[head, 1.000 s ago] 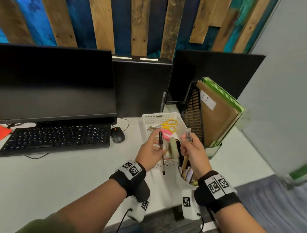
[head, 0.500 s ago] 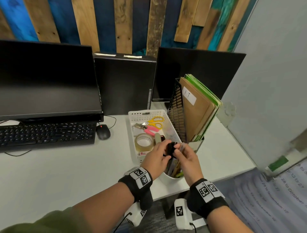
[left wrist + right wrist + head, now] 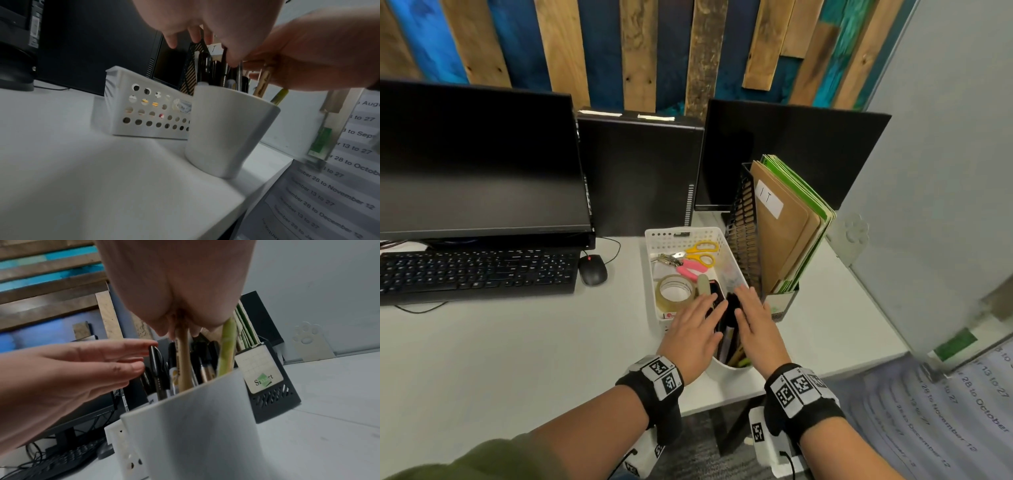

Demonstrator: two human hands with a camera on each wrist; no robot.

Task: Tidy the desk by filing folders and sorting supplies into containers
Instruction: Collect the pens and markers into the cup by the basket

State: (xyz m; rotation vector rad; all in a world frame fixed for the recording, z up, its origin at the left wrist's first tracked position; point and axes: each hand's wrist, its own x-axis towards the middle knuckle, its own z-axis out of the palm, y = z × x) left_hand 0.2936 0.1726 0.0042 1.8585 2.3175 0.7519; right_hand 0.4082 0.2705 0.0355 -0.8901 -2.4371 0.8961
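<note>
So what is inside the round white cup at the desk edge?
The round white cup holds upright black pens, a wooden pencil and a yellow-green marker. Their lower ends and the cup's bottom are hidden by its wall.

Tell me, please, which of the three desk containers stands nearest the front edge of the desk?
The white cup of pens, under both hands; the white basket and black folder rack stand behind it.
</note>
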